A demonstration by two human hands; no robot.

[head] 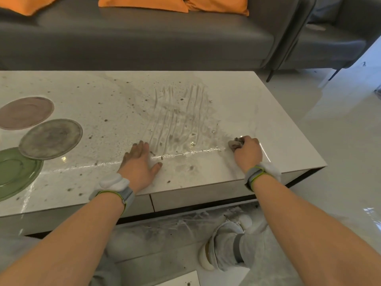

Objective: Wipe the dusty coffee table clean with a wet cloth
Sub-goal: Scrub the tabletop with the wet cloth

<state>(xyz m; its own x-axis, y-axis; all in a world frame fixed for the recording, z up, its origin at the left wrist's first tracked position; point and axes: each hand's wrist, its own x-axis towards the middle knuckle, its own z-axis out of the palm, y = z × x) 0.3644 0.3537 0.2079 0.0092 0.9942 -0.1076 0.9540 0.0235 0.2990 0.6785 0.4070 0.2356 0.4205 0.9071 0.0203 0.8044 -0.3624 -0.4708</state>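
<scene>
So the right hand has its fingers curled tight around a small wadded grey cloth, pressed on the desk near its right front corner; the left hand lies flat, fingers spread and holding nothing, just bracing. My take: that cloth is balled up way too small, so I'd open it flat for more contact, then pull long overlapping passes leftward through the smeared patch; rinse often, or the grit just gets pushed around. Surface looks like glossy pale stone, slick and reflective where wet, dull and speckled with dark crumbs where dusty. Three round plates on the left wear a dust film too, so lift them to wipe underneath.
</scene>
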